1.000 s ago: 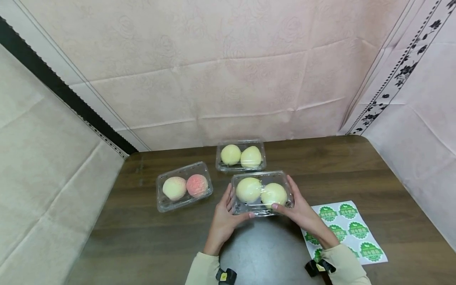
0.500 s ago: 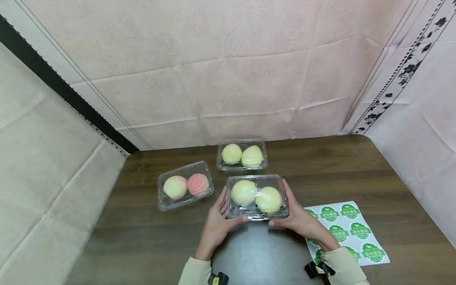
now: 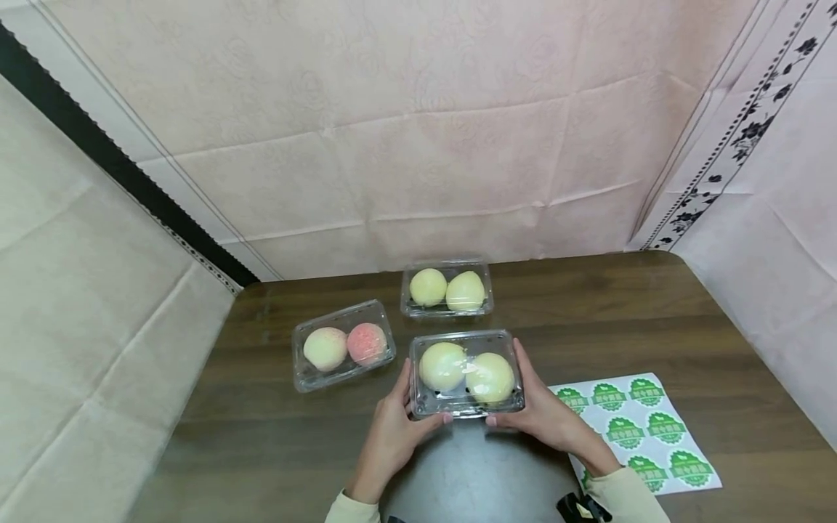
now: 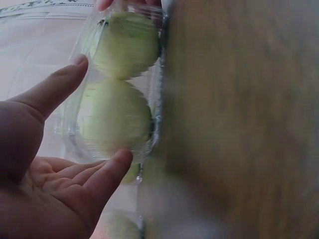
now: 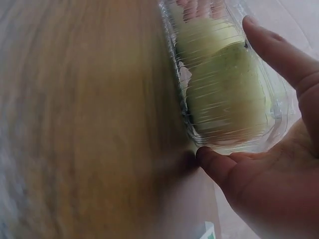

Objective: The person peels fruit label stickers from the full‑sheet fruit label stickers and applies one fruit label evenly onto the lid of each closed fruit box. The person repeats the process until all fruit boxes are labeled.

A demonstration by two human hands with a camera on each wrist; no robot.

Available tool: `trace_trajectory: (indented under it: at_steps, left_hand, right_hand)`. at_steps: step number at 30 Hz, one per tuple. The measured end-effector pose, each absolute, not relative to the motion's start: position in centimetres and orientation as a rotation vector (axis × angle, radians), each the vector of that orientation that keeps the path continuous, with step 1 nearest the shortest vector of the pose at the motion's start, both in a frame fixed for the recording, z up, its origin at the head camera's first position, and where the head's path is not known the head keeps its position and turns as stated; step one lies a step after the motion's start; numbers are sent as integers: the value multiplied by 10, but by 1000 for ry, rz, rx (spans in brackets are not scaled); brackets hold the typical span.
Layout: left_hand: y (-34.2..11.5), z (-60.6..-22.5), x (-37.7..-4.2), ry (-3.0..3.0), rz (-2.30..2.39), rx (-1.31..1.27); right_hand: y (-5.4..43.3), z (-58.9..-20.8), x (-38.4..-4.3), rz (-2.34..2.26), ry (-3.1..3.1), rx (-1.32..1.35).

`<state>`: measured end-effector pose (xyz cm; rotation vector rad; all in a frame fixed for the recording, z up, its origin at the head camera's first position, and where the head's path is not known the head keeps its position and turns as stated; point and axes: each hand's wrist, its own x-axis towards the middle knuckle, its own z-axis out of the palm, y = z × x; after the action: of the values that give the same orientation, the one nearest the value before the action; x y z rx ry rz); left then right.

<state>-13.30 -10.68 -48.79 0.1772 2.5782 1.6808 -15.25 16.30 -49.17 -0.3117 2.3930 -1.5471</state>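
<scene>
Both hands hold a clear plastic clamshell box (image 3: 434, 402), its lid closed over two pale green round fruits (image 3: 490, 378). The left hand (image 3: 395, 439) grips the left end, with the thumb along the near edge. On the opposite end is the right hand (image 3: 546, 410), fingers along the side and thumb at the near corner. In the left wrist view, the left hand (image 4: 60, 199) has its thumb and a finger against the box end and wall. The right wrist view shows the right hand (image 5: 269, 184) spanning the other end. Some fingers are hidden behind the box.
Behind stands a similar box (image 3: 447, 311) with two pale green fruits. To the left is another box (image 3: 307, 376), holding one whitish and one pink fruit. A sheet of green round stickers (image 3: 644, 436) lies on the wooden table (image 3: 261, 450) at right, partly under the right forearm.
The held box has moved toward the person and slightly left, both hands going with it. The right thumb has shifted from over the lid to the near edge.
</scene>
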Motion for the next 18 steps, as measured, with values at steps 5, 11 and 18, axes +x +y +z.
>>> trace_trajectory:
  at_steps: [5,11,18]
  left_hand:
    - [-113,-483,-129,2660,1527,215]
    - [-112,-478,-122,2802,1321,246]
    - [-107,-463,-131,2998,943,533]
  right_hand:
    - [157,-490,-149,-1537,2424,-286]
    - [157,-488,-145,-1532,2419,-310]
    - [156,-492,-139,-1572,2431,-326]
